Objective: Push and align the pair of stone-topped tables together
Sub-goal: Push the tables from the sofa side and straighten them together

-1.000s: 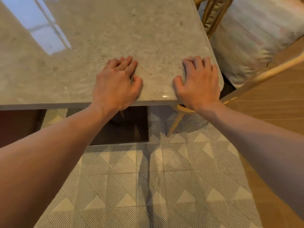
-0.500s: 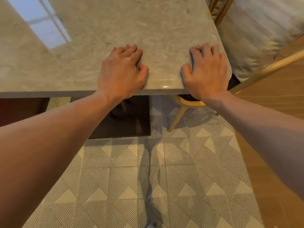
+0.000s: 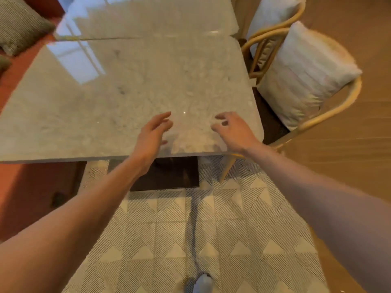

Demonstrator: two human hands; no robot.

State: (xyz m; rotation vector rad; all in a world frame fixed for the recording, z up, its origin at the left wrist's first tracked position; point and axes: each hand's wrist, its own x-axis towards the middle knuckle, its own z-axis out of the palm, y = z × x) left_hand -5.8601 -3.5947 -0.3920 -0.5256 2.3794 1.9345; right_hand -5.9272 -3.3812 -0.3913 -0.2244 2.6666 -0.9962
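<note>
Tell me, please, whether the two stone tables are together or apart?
Together: the near table meets the far table along a thin seam, slightly offset at the right corner.

Motion blur softens the left hand [image 3: 151, 134] and right hand [image 3: 233, 132], so whether their fingers touch the near table [image 3: 127, 92] cannot be told. The far table [image 3: 148, 15] is cut off by the top edge. The near tabletop hides most of its dark base [image 3: 169, 174].

near table [image 3: 127, 98], far table [image 3: 152, 15], seemingly abutting
</note>
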